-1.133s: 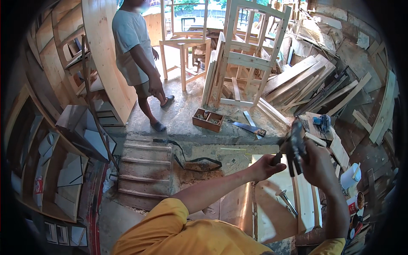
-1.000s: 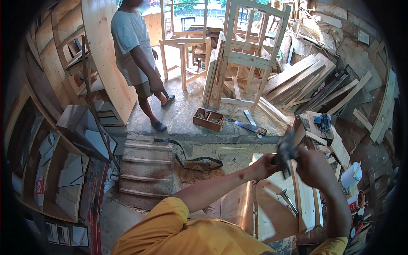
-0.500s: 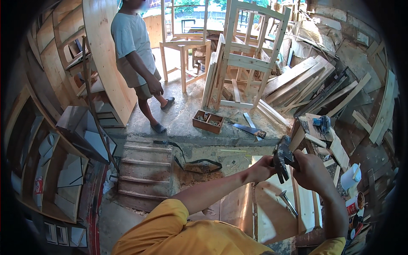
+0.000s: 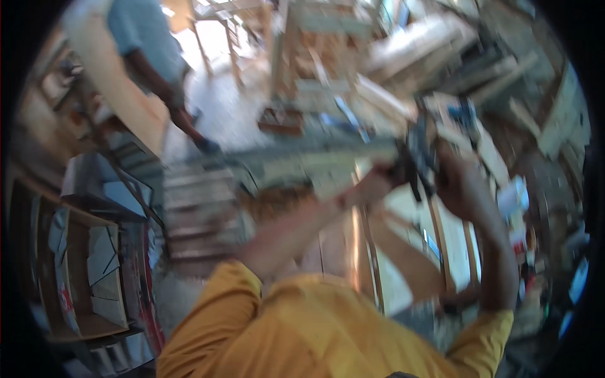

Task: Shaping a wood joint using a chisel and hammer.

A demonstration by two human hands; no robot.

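Note:
The view is blurred. My left hand (image 4: pixel 377 181) and my right hand (image 4: pixel 457 188) are close together right of centre, closed round a dark metal tool (image 4: pixel 417 157) that looks like a hammer. Where one grip ends and the other starts is too smeared to tell. Below them lies a pale wooden panel (image 4: pixel 403 211) with long battens along it. A slim metal object (image 4: pixel 432 244) rests on that panel, too blurred to name. My forearms come up from the lower edge in yellow sleeves.
A co-worker (image 4: pixel 142 53) stands upper left, near a slatted ramp (image 4: pixel 198 236). Ahead are wooden frames (image 4: pixel 318 25), a wooden box (image 4: pixel 280 123) and a saw (image 4: pixel 334 121). Plank piles (image 4: pixel 416 50), a blue power tool (image 4: pixel 461 114) and white bucket (image 4: pixel 512 198) are right; cabinets (image 4: pixel 94 277) left.
The whole view has swung and blurred, so the surroundings sit higher in the picture. My hands, still together on the dark tool, now appear higher too.

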